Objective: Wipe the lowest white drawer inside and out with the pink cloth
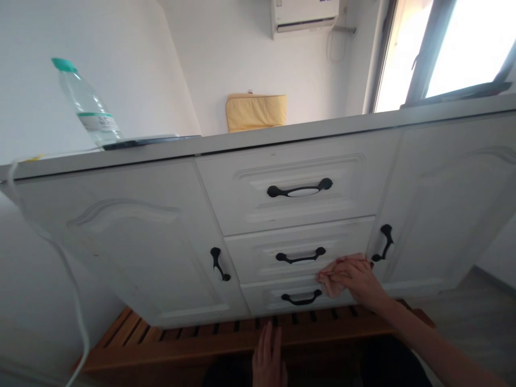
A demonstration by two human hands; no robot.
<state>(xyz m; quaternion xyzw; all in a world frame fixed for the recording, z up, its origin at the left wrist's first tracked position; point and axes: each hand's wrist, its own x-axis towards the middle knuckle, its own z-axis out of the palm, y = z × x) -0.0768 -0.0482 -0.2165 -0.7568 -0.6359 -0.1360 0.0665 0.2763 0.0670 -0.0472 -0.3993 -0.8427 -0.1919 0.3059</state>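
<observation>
Head view shows the right hand (350, 278) pressing a pink cloth (331, 284) flat against the white cabinet's middle drawer (258, 255), beside its black handle (300, 257). The left hand (269, 355) lies released, fingers straight, on the wooden slatted rack (169, 338) below. A water bottle (86, 105) stands on the counter (282, 137).

I see three drawers (298, 236) stacked between left door (133, 242) and right door (443, 204), bottle (86, 105) on the countertop (242, 142) far left, slatted platform (226, 338) below, right hand (350, 277) against the lower drawers, left hand (268, 357) over the platform.
</observation>
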